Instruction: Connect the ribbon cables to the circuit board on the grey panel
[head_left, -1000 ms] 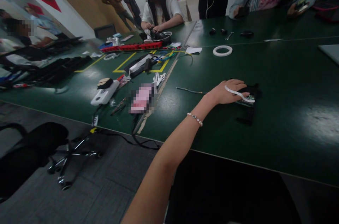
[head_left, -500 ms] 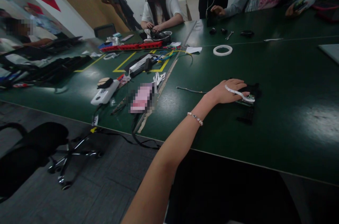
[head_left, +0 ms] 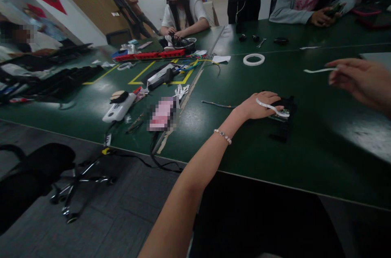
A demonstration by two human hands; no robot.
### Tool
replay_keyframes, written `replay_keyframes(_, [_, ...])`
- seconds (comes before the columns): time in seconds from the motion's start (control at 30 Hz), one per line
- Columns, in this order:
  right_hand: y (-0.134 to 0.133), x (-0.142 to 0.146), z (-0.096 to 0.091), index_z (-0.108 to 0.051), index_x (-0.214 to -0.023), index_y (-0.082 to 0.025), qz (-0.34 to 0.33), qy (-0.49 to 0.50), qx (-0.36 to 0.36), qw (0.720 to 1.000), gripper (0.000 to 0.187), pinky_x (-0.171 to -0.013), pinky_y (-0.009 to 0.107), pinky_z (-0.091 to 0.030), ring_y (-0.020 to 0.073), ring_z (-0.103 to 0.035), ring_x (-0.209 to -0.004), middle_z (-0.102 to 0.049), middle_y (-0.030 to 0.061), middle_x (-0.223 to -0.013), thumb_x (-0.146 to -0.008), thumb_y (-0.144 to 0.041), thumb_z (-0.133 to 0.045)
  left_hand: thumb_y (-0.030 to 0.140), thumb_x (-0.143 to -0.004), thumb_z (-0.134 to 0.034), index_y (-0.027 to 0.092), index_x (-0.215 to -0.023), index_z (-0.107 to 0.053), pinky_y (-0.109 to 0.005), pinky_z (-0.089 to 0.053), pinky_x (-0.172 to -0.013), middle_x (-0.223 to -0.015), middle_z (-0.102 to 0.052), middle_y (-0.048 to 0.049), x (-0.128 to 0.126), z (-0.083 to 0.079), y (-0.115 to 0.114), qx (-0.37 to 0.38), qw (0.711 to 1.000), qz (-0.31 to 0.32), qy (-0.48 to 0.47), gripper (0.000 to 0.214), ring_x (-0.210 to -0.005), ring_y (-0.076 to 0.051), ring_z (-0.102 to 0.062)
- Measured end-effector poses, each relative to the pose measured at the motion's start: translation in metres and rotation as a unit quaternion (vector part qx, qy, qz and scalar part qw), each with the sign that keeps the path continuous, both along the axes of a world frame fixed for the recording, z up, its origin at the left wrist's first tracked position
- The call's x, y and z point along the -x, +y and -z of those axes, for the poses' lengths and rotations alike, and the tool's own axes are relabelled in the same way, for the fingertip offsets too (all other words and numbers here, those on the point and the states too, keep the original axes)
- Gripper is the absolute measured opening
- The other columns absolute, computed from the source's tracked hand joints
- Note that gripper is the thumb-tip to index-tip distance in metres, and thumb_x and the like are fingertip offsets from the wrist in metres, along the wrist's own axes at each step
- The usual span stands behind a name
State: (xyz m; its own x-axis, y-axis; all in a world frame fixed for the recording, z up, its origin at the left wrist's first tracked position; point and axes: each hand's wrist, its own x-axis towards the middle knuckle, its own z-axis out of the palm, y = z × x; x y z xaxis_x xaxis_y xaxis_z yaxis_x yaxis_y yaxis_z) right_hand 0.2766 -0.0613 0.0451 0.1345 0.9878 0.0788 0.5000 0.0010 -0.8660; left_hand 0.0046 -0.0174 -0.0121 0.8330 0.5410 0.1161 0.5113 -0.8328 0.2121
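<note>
My left hand (head_left: 259, 106) lies on a small black device (head_left: 282, 115) on the dark green table (head_left: 232, 148), fingers pressed down on it. A white strip of tape (head_left: 270, 107) runs across the back of that hand. My right hand (head_left: 360, 81) is raised at the right edge, above the table. Its fingertips pinch the end of a second thin white strip (head_left: 319, 70), which sticks out to the left.
A white tape roll (head_left: 253, 59) lies further back. To the left are a thin cable (head_left: 217, 105), a pink item (head_left: 162, 113), a white power bank (head_left: 119, 107) and red parts (head_left: 152, 54). Other people sit round the far side. An office chair (head_left: 33, 176) stands lower left.
My right hand has come into view from the right, holding a white strip. My left hand stays on the black device. The view has shifted slightly.
</note>
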Motion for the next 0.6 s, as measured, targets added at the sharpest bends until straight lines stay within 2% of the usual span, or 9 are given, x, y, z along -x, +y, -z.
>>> replay_keyframes(0.07, [0.002,0.036,0.003,-0.049,-0.134,-0.016,-0.091,0.129,0.018,0.987,0.042,-0.073,0.026,-0.045,0.0090,-0.054,-0.075,-0.060,0.0121,-0.095,-0.094,-0.028,-0.048,0.051,-0.097,-0.028,0.015,-0.132,-0.049,-0.039,-0.035,-0.104,-0.140,-0.048,-0.0128,0.000,0.000,0.000,-0.009,1.000,0.005,-0.005,0.055,-0.129,-0.023,-0.044])
replay_keyframes(0.1, [0.002,0.053,0.004,-0.048,-0.135,-0.019,-0.128,0.156,0.033,0.979,0.045,-0.071,0.026,-0.045,0.0094,-0.053,-0.072,-0.059,0.0075,-0.087,-0.092,-0.029,-0.052,0.051,-0.097,-0.029,0.014,-0.131,-0.050,-0.039,-0.036,-0.104,-0.138,-0.049,-0.0129,0.000,0.000,-0.001,-0.013,1.000,0.007,-0.008,0.054,-0.128,-0.023,-0.045])
replay_keyframes(0.17, [0.002,0.080,0.010,-0.046,-0.136,-0.023,-0.166,0.188,0.045,0.967,0.051,-0.065,0.024,-0.044,0.0099,-0.051,-0.067,-0.056,0.0016,-0.075,-0.087,-0.032,-0.058,0.049,-0.097,-0.031,0.015,-0.128,-0.052,-0.037,-0.038,-0.102,-0.135,-0.052,-0.0119,0.000,-0.001,-0.002,-0.014,1.000,0.014,-0.014,0.050,-0.125,-0.023,-0.048])
replay_keyframes(0.23, [0.003,0.094,0.018,-0.043,-0.139,-0.024,-0.182,0.182,0.064,0.964,0.059,-0.058,0.023,-0.043,0.0105,-0.051,-0.063,-0.055,-0.0001,-0.071,-0.084,-0.035,-0.061,0.046,-0.097,-0.033,0.018,-0.123,-0.055,-0.036,-0.040,-0.101,-0.130,-0.056,-0.0099,0.000,-0.003,-0.003,-0.009,1.000,0.020,-0.019,0.044,-0.121,-0.022,-0.052])
replay_keyframes(0.33, [0.006,0.097,0.032,-0.038,-0.143,-0.022,-0.186,0.104,0.094,0.973,0.068,-0.050,0.022,-0.040,0.0121,-0.052,-0.058,-0.057,0.0005,-0.068,-0.081,-0.039,-0.063,0.042,-0.097,-0.034,0.020,-0.117,-0.058,-0.035,-0.041,-0.100,-0.124,-0.059,-0.0083,-0.001,-0.003,-0.003,-0.005,0.999,0.023,-0.023,0.038,-0.117,-0.020,-0.054])
replay_keyframes(0.43, [0.008,0.093,0.038,-0.037,-0.145,-0.020,-0.177,-0.038,0.062,0.982,0.071,-0.048,0.023,-0.038,0.0119,-0.051,-0.052,-0.059,0.0014,-0.065,-0.082,-0.043,-0.061,0.043,-0.097,-0.034,0.019,-0.120,-0.055,-0.038,-0.040,-0.102,-0.129,-0.056,-0.0090,-0.001,-0.001,-0.002,-0.004,1.000,0.014,-0.022,0.040,-0.121,-0.021,-0.051])
replay_keyframes(0.6, [0.008,0.092,0.036,-0.034,-0.147,-0.019,-0.171,-0.218,0.041,0.960,0.068,-0.046,0.024,-0.037,0.0127,-0.052,-0.048,-0.062,0.0024,-0.065,-0.088,-0.050,-0.050,0.046,-0.097,-0.032,0.016,-0.124,-0.054,-0.041,-0.037,-0.104,-0.135,-0.052,-0.0122,0.000,0.002,-0.001,-0.015,1.000,0.014,-0.020,0.046,-0.127,-0.024,-0.046])
